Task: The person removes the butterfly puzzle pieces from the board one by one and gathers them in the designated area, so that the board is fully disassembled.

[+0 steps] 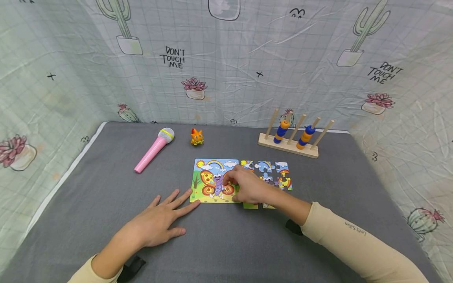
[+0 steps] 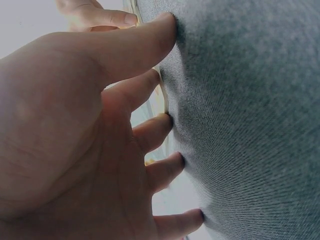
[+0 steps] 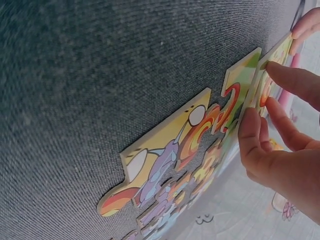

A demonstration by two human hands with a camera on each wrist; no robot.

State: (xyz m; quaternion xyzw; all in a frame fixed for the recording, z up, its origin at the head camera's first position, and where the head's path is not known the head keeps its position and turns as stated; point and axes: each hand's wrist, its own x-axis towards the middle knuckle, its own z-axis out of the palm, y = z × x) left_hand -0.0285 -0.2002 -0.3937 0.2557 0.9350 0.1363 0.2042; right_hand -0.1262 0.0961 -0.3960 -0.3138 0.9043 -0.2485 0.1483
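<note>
A puzzle board (image 1: 209, 198) with a butterfly picture lies in the middle of the cloth. My right hand (image 1: 249, 184) reaches over its right part, thumb and fingers curled. In the right wrist view the thumb and fingertips (image 3: 272, 70) appear to pinch a puzzle piece (image 3: 265, 95) with an orange swirl against the board; its outline blends into the print. Loose puzzle pieces (image 1: 284, 183) lie in rows right of the board, some hidden under the right hand and forearm. My left hand (image 1: 155, 222) rests palm down, fingers spread, fingertips at the board's lower left corner.
Behind the board lie a pink toy microphone (image 1: 152, 153) and a small orange toy figure (image 1: 197, 137). At the back right stands a wooden peg rack (image 1: 288, 146) with blue and orange rings. A printed curtain (image 1: 226, 70) encloses the grey cloth table (image 1: 226, 247).
</note>
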